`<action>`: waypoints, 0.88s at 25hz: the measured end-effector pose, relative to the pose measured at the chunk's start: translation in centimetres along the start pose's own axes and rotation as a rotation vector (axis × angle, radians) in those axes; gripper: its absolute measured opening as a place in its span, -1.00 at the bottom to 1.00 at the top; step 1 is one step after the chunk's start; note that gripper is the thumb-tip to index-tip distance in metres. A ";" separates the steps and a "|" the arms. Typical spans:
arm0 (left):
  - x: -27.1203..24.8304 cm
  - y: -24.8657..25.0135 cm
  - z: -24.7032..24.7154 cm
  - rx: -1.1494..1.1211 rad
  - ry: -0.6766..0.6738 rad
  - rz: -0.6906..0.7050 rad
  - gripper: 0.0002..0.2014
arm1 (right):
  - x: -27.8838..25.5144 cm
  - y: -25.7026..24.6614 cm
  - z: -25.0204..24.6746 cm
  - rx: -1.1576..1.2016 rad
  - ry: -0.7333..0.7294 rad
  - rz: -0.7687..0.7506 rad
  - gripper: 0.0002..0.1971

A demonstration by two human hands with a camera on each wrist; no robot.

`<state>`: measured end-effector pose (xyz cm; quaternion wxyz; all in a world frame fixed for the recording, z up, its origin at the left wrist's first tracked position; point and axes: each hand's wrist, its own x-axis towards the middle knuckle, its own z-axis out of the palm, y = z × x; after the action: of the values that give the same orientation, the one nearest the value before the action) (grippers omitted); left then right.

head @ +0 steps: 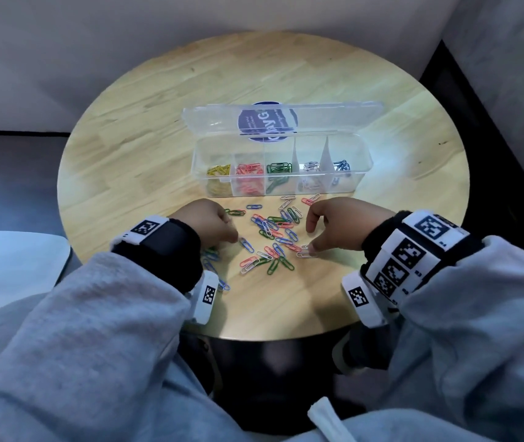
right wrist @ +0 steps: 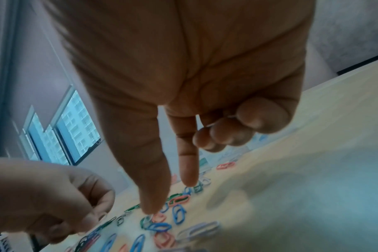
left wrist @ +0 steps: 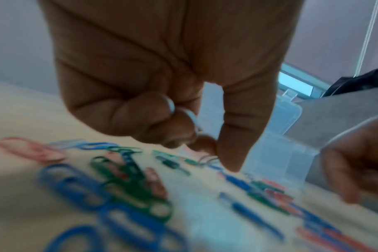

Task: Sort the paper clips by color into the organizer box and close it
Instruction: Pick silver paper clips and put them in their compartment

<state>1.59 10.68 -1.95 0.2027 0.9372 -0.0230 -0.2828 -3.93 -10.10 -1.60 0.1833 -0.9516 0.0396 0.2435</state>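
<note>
The clear organizer box point(head: 197, 161) stands open at mid-table, lid raised, with yellow, red, green, white and dark blue clips in separate compartments. Loose paper clips point(head: 273, 231) of mixed colours lie between my hands in front of it. My left hand point(head: 233, 239) is curled, and thumb and index pinch a thin paper clip point(left wrist: 207, 158) at the table surface. My right hand point(head: 311, 240) points thumb and index down. The thumb tip rests on a white clip point(head: 306, 254). Its other three fingers point(right wrist: 237, 129) are curled, with pale wire showing between them.
The round wooden table point(head: 158, 122) has bare wood around the box and near the front edge. More blue clips point(head: 213, 266) lie under my left wrist. A white surface point(head: 15, 266) sits beyond the table on the left.
</note>
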 end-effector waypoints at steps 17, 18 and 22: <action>-0.9 0.8 0.2 -0.653 -0.306 -0.058 -0.75 | 1.0 -1.0 1.6 -0.177 -0.107 0.013 -0.91; -0.8 0.9 0.2 -0.637 -0.295 -0.068 -0.77 | 1.0 -1.0 1.6 -0.180 -0.099 0.016 -0.93; -0.6 0.6 0.0 -0.267 -0.218 0.015 -0.93 | 1.2 -0.6 1.5 -0.161 -0.096 0.038 -0.93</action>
<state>1.09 10.26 -1.42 0.3239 0.8656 -0.0140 -0.3817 -3.49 -8.94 -3.18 0.1035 -0.9496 0.0291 0.2945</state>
